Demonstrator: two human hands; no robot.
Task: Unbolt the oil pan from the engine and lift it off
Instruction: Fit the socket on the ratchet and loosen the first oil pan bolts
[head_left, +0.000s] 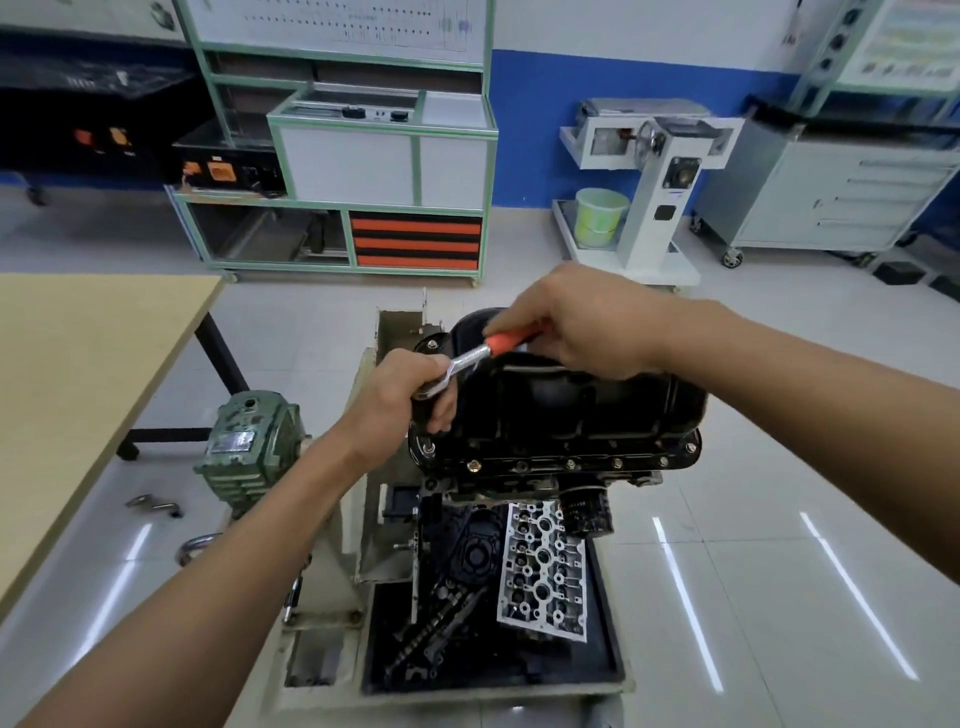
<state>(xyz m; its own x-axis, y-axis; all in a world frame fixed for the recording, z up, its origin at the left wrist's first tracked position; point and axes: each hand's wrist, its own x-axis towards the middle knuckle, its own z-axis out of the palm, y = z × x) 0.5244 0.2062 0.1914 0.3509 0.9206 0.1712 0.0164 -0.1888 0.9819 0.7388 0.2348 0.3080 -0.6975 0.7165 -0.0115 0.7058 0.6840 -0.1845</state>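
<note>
The black oil pan (582, 410) sits on top of the upturned engine, which is mounted on a stand. Several bolts (571, 464) show along its near flange. A ratchet wrench (480, 358) with an orange grip slants across the pan's left end. My right hand (576, 322) grips the orange handle. My left hand (410, 395) curls around the ratchet head and the socket below it, at the pan's left flange. The bolt under the socket is hidden by my fingers.
A silver cylinder head (543, 566) and dark engine parts lie in the black tray (608, 649) below the engine. A green gearbox (249, 441) sits at the stand's left. A wooden table (78, 364) stands at the left. Cabinets and carts line the back wall.
</note>
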